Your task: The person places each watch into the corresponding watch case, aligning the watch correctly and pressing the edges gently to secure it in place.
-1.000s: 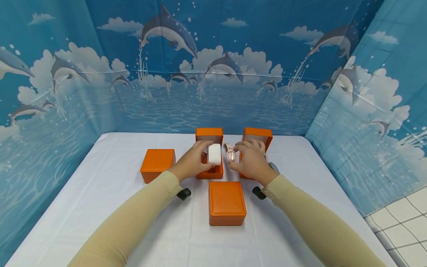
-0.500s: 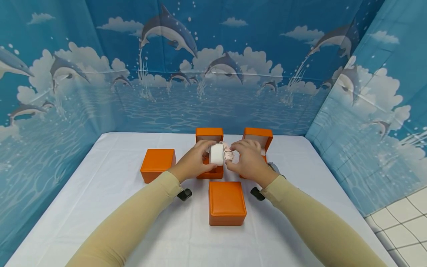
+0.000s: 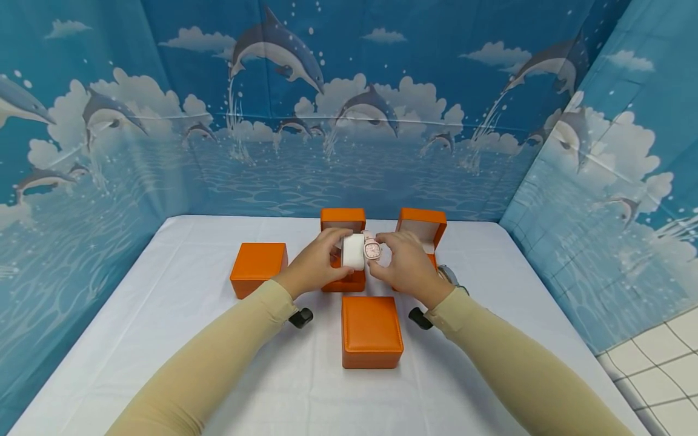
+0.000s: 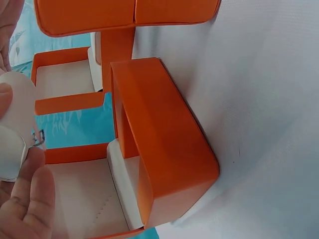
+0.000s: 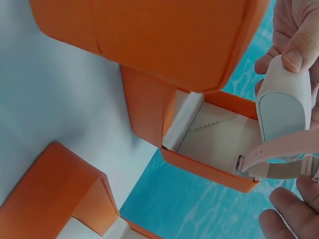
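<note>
My left hand (image 3: 313, 263) grips a white watch cushion (image 3: 353, 252) between thumb and fingers, over the open orange box (image 3: 342, 216) at the back middle. Just right of it, my right hand (image 3: 409, 266) pinches a pink watch (image 3: 372, 249) by its case, the dial towards me. In the right wrist view the pink strap (image 5: 286, 144) hangs unfastened in a curve, its buckle end free, overlapping the cushion's flat end (image 5: 282, 117). From the left wrist, the cushion (image 4: 15, 99) hides most of the watch; only a buckle (image 4: 38, 137) shows beside it.
A second open orange box (image 3: 422, 224) stands behind my right hand. Closed orange boxes sit at the left (image 3: 259, 266) and front middle (image 3: 372, 330). A grey watch-like thing (image 3: 448, 274), partly hidden, lies right of my right wrist. Everything rests on a white-covered table (image 3: 305, 387).
The right hand has brought the pink watch leftward, up against the cushion. The left hand has shifted the cushion slightly right and turned it a little. Over the last half second both hands barely moved.
</note>
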A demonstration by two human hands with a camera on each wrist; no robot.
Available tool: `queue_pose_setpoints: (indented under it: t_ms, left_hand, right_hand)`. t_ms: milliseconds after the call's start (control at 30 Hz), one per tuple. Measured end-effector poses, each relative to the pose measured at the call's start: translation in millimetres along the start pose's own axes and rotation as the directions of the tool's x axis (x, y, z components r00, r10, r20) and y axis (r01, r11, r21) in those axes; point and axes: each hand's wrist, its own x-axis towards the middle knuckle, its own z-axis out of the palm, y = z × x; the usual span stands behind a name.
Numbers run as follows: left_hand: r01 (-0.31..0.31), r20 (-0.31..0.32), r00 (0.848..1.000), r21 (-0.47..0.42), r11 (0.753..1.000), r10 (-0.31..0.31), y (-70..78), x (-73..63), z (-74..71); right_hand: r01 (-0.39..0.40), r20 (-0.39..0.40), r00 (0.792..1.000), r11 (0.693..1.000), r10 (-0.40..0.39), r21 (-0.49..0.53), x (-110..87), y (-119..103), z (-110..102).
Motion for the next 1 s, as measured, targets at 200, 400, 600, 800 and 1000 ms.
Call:
queue_pose_setpoints:
  t_ms: [200,400,600,800,1000]
  left_hand:
    - [0.004,-0.003,1.000,-0.006,1.000,-0.004,-0.8,-0.6,1.8]
    - [0.000,-0.014,1.000,-0.020,1.000,0.000,0.6,-0.1,1.4]
    - [-0.003,-0.029,1.000,-0.026,1.000,0.002,1.1,-0.7,0.4]
    - [-0.010,-0.045,0.999,-0.027,1.000,0.009,1.1,-0.3,0.7]
    - [-0.016,-0.061,0.998,-0.041,0.999,0.013,1.0,0.0,0.4]
  right_hand:
    - [0.030,-0.008,1.000,0.999,-0.030,0.027,-1.6,-2.9,1.9]
    - [-0.010,0.030,1.000,0.998,0.008,0.066,-1.5,-3.4,4.5]
    - [-0.040,0.058,0.998,0.989,0.032,0.140,-2.6,-5.2,7.4]
    - [-0.044,0.041,0.998,0.989,0.039,0.142,-3.1,-6.0,8.6]
    - [-0.063,0.051,0.997,0.990,0.057,0.124,-2.8,-7.3,8.7]
